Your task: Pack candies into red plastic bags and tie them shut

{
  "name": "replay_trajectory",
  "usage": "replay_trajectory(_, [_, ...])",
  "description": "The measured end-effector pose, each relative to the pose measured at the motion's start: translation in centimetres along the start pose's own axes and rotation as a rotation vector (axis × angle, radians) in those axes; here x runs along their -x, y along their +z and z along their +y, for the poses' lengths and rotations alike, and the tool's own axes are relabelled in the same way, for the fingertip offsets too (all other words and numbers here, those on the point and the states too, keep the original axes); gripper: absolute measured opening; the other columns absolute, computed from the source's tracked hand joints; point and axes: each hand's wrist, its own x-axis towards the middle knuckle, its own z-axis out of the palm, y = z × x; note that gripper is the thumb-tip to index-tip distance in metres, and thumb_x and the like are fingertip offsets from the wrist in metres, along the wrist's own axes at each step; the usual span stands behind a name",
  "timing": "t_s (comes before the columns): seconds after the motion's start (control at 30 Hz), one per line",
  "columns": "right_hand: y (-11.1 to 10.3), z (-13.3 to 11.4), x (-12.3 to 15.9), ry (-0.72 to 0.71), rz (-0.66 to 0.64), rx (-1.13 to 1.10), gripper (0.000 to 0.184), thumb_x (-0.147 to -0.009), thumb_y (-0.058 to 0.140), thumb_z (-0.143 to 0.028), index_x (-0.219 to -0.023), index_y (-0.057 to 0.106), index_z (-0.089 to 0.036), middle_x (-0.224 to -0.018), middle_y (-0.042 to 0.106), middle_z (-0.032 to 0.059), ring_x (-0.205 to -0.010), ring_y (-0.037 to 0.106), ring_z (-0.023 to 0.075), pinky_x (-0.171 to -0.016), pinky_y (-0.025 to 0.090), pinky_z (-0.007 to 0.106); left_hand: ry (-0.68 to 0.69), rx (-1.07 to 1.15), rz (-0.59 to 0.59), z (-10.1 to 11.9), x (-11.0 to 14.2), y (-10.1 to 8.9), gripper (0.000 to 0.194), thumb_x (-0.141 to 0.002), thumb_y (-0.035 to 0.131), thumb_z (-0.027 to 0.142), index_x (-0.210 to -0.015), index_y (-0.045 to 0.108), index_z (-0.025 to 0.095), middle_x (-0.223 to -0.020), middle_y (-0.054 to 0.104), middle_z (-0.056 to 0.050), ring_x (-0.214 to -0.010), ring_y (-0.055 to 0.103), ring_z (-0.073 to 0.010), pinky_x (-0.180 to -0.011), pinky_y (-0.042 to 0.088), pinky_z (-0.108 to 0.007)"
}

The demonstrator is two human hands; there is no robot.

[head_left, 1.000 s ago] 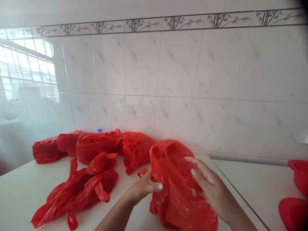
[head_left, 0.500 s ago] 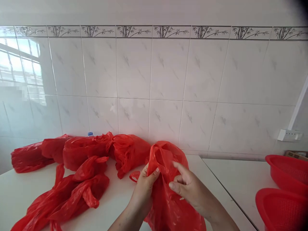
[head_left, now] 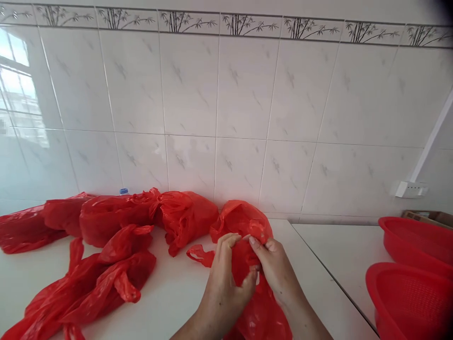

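Both my hands grip one red plastic bag [head_left: 241, 218] on the white table [head_left: 177, 293], just in front of me. My left hand [head_left: 226, 278] is closed round the bag's crumpled upper part, thumb pressed into the plastic. My right hand [head_left: 274, 271] pinches the same bag from the right, fingertips meeting those of the left hand. One loose handle loop [head_left: 200, 255] of the bag lies on the table to the left of my hands. The bag's lower part runs down between my wrists.
Several other red plastic bags lie to the left: a row along the tiled wall [head_left: 141, 215] and a flat heap nearer me [head_left: 102, 281]. A blue bottle cap [head_left: 123, 191] shows behind them. Two red baskets [head_left: 410, 293] stand at the right, beside a wall socket [head_left: 410, 189].
My hands have come together on the bag's top and bunched it up. The right hand went from flat on the bag to a pinch. The view has shifted right, showing more of the baskets.
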Motion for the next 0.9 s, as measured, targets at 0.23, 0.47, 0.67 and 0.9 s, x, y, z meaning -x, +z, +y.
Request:
replay_trajectory(0.23, [-1.2, 0.1, 0.1, 0.040, -0.147, 0.056, 0.041, -0.085, 0.050, -0.057, -0.086, 0.058, -0.018, -0.056, 0.046, -0.0045, -0.050, 0.040, 0.0085, -0.046, 0.030, 0.020, 0.060, -0.187, -0.092, 0.1, -0.7, -1.1, 0.010, -0.083, 0.058, 0.019, -0.075, 0.063, 0.023, -0.108, 0.056, -0.007, -0.103, 0.054, -0.0233, -0.086, 0.043, -0.035])
replay_trajectory(0.47, [-3.2, -2.5, 1.1, -0.098, -0.533, 0.007, 0.033, -0.091, 0.042, -0.041, -0.096, 0.067, -0.019, -0.079, 0.056, 0.0009, -0.069, 0.049, 0.0127, -0.073, 0.042, 0.029, -0.355, 0.305, -0.149, 0.1, -1.3, -1.2, 0.025, -0.090, 0.048, 0.042, -0.080, 0.053, 0.020, -0.091, 0.058, -0.004, -0.085, 0.055, -0.0182, -0.076, 0.043, -0.029])
replay_trajectory(0.67, [-3.2, -1.4, 0.7, -0.099, -0.484, 0.054, 0.025, -0.085, 0.048, -0.031, -0.097, 0.069, -0.022, -0.084, 0.058, -0.0001, -0.071, 0.051, 0.0123, -0.075, 0.043, 0.028, -0.348, 0.329, -0.063, 0.2, -1.6, -1.4, 0.021, -0.080, 0.063, 0.037, -0.074, 0.052, 0.019, -0.070, 0.051, 0.003, -0.067, 0.046, -0.0122, -0.065, 0.038, -0.022])
replay_trajectory(0.9, [-2.0, 0.5, -0.5, -0.145, -0.045, 0.484, 0.024, -0.074, 0.052, -0.020, -0.095, 0.061, -0.027, -0.078, 0.060, -0.0019, -0.064, 0.051, 0.0129, -0.058, 0.039, 0.025, -0.273, 0.216, -0.047, 0.6, -1.4, -1.5, 0.009, -0.076, 0.064, 0.023, -0.073, 0.057, 0.019, -0.069, 0.053, 0.003, -0.064, 0.046, -0.0125, -0.061, 0.038, -0.023])
